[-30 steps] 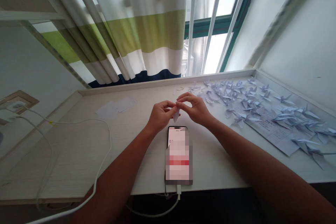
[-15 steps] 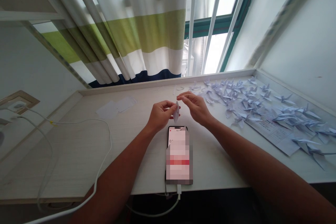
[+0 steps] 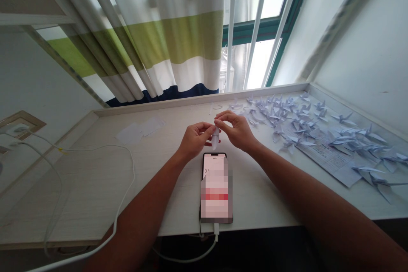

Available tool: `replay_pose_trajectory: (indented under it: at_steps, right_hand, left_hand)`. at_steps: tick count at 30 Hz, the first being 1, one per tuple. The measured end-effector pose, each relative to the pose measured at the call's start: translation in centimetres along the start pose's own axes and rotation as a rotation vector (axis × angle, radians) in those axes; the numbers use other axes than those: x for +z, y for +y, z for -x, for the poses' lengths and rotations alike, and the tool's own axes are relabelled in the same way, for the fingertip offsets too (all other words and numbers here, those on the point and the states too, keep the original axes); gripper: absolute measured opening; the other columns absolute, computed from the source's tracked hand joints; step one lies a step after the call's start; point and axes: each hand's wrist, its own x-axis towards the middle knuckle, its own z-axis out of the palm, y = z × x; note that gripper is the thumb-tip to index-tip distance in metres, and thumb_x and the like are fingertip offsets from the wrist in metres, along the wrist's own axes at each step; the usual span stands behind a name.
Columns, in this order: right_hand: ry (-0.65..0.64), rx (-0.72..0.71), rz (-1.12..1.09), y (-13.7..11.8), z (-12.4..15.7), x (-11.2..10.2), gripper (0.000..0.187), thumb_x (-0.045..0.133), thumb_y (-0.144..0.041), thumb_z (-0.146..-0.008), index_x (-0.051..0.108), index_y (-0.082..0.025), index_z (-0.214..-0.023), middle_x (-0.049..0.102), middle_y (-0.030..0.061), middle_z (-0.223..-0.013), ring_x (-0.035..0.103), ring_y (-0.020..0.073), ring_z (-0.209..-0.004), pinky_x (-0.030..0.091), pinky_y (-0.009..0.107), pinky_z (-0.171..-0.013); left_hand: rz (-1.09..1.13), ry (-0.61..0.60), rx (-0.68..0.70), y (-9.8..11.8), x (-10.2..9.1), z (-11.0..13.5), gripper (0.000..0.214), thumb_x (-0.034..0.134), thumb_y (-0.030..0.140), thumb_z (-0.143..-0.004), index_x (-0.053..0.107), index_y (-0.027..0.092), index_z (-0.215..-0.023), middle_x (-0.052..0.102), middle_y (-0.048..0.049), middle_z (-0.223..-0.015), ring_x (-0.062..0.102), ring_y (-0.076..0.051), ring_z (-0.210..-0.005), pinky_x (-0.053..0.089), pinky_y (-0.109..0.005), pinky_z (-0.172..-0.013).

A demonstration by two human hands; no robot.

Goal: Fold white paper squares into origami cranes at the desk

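A small folded piece of white paper is held up just beyond the phone, its narrow end pointing down. My left hand pinches it from the left between thumb and fingers. From the right, my right hand closes thumb and forefinger on the paper's upper end. Below the hands lies a phone with its screen lit and partly blurred out. Many folded paper cranes are heaped to the right of my right hand.
Flat white paper sheets lie at the back left of the white desk. A printed sheet sits under some cranes. A white cable runs across the left side; another plugs into the phone. Behind are a curtain and a barred window.
My right hand's thumb and forefinger have come down onto the top of the folded paper. The paper has turned and shows a broader face. My left hand stays in place.
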Motion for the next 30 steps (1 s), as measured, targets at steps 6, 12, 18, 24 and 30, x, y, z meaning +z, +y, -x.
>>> replay_pose_trajectory:
  at_steps: [6,12,18,24,30]
  right_hand:
    - [0.038,0.095,-0.136,-0.1,0.1,0.0,0.019,0.068,-0.04,-0.089,0.071,-0.021,-0.089,0.07,0.0046,-0.092,0.066,0.0205,-0.09,0.055,0.042,-0.088]
    - [-0.029,0.13,-0.123,0.1,0.3,0.2,0.023,0.077,-0.041,-0.082,0.068,-0.02,-0.089,0.068,0.0039,-0.089,0.065,0.0199,-0.087,0.057,0.037,-0.078]
    - [-0.204,0.287,-0.324,0.6,0.4,0.5,0.035,0.074,-0.051,-0.084,0.067,-0.018,-0.094,0.071,0.0045,-0.088,0.069,0.0177,-0.079,0.06,0.038,-0.077]
    - [-0.24,0.284,-0.368,0.5,0.7,1.1,0.037,0.077,-0.053,-0.081,0.071,-0.017,-0.089,0.072,0.0038,-0.081,0.068,0.016,-0.075,0.06,0.038,-0.079]
    - [-0.156,0.213,-0.271,0.2,1.0,1.8,0.038,0.076,-0.054,-0.082,0.074,-0.017,-0.092,0.074,0.0055,-0.083,0.069,0.0178,-0.076,0.06,0.04,-0.08]
  left_hand:
    - [0.015,0.058,0.032,0.1,-0.1,-0.1,0.039,0.072,0.052,-0.085,0.069,0.014,-0.094,0.077,-0.0131,-0.102,0.076,-0.022,-0.072,0.059,-0.028,-0.053]
    - [0.022,0.139,0.06,-0.5,-0.5,-0.4,0.044,0.075,0.056,-0.081,0.066,0.014,-0.091,0.075,-0.0085,-0.085,0.073,-0.02,-0.061,0.057,-0.027,-0.048]
    - [0.071,0.19,0.133,-0.6,-0.5,-0.7,0.042,0.076,0.055,-0.08,0.066,0.016,-0.091,0.073,-0.0046,-0.076,0.069,-0.017,-0.056,0.051,-0.024,-0.045]
    - [0.129,0.251,0.187,-0.5,-0.1,-0.6,0.043,0.08,0.049,-0.078,0.058,0.021,-0.101,0.073,-0.0017,-0.082,0.069,-0.015,-0.065,0.055,-0.026,-0.058]
    - [-0.001,0.353,0.238,-0.8,0.1,-0.6,0.03,0.079,0.044,-0.08,0.063,0.02,-0.09,0.071,-0.0019,-0.085,0.068,-0.014,-0.067,0.053,-0.025,-0.062]
